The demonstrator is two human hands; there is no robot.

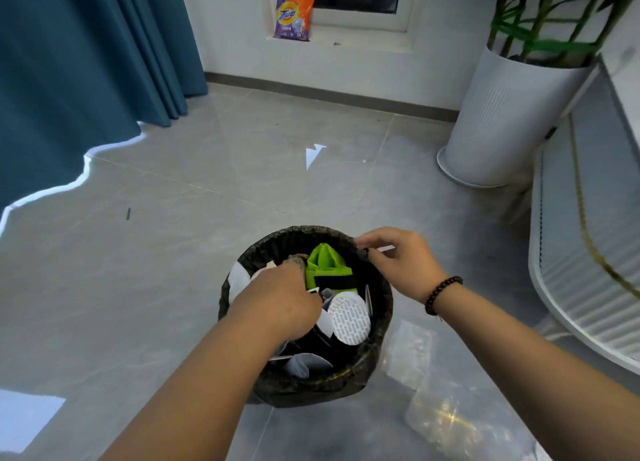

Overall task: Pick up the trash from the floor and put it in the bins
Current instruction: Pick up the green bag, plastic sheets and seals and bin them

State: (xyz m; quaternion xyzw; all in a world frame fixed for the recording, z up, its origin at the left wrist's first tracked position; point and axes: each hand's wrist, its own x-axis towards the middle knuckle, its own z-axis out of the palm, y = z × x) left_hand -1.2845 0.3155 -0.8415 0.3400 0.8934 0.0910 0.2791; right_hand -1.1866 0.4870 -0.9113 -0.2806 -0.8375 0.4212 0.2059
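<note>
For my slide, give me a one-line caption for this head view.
Left hand pushes trash into the lined bin while right hand pinches its rim.

Bright, even daylight fills the room, spilling under the heavy blue curtain (69, 62) as a glaring white strip on the glossy grey tiled floor (173, 252). Wide-angle distortion bends the frame edges; the bottom right corner looks soft, perhaps motion-blurred.

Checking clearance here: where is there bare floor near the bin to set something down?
Bare tile lies left of the bin, towards the curtain, and beyond it towards the white planter. Inside the bin is crowded: green bag, papers, left hand; right hand grips its rim.
</note>
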